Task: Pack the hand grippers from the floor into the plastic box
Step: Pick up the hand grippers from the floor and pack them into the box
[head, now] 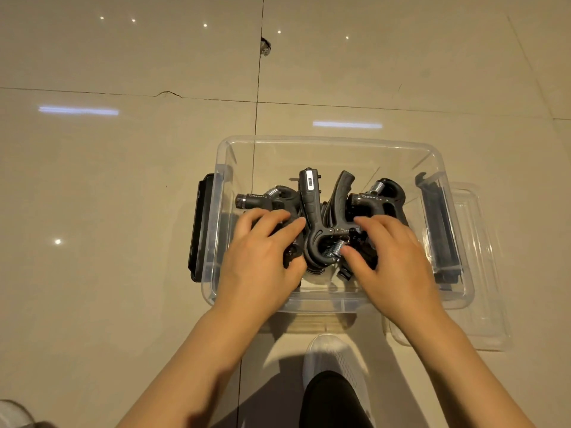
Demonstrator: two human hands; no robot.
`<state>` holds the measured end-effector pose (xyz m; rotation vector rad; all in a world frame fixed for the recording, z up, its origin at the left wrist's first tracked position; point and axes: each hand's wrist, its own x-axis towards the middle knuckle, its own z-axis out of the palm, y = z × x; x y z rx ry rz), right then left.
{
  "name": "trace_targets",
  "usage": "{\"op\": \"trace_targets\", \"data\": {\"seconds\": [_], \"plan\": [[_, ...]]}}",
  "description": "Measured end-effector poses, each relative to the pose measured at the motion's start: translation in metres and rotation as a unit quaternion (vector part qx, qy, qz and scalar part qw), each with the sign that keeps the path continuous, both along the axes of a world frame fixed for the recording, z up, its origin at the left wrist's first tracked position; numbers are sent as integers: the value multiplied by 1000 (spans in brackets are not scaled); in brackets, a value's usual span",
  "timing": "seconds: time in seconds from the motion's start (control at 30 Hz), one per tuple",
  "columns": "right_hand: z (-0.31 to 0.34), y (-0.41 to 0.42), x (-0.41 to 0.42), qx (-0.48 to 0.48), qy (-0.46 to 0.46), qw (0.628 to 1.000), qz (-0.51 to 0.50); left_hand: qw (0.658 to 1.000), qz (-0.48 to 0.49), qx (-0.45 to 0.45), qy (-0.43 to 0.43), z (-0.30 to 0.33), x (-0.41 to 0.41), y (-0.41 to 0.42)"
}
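Black hand grippers point(321, 217) already fill the clear plastic box point(333, 143), none left on the floor point(123, 180) in our head view, while our left hand point(262, 257) and right hand point(392, 257) press them down, fingers loosely spread, gripping nothing we can tell.

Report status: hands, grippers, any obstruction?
Both hands in the plastic box, left hand and right hand resting on the hand grippers. None visible on floor. Nothing obstructing.

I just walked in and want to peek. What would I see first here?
A clear plastic box sits mid-floor, full of black hand grippers. The left hand and right hand reach in and rest on them. The clear lid lies on the right.
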<state>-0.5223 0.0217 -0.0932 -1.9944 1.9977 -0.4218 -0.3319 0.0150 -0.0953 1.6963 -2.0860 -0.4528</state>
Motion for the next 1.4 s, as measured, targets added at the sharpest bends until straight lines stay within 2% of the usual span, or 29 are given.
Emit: {"op": "trace_targets", "data": {"seconds": [0.2,0.3,0.37,0.43,0.6,0.77,0.9,1.0,1.27,1.33,1.4], "plan": [[-4,1,3,-56,32,998,5,998,-32,51,-32,1,10,8],[-2,2,3,-68,26,997,-1,988,-66,136,-41,10,13,8],[-2,2,4,-64,25,998,-3,972,-96,197,-87,10,12,6],[-1,2,5,-49,30,998,0,963,-107,219,-114,9,9,8],[-1,2,4,-7,35,999,-3,967,-92,204,-125,9,5,11],[-1,-5,3,78,67,994,28,968,-90,200,-117,7,3,10],[-2,-11,2,158,82,982,61,965,-92,231,-87,6,4,8],[-2,-12,2,153,78,983,71,966,-76,237,-70,5,3,6],[-3,-12,2,125,76,988,59,964,-76,231,-104,6,2,8],[7,-5,5,88,73,992,58,970,-85,203,-99,20,8,14],[27,1,9,48,64,996,51,983,-92,151,-52,49,23,20]]}}
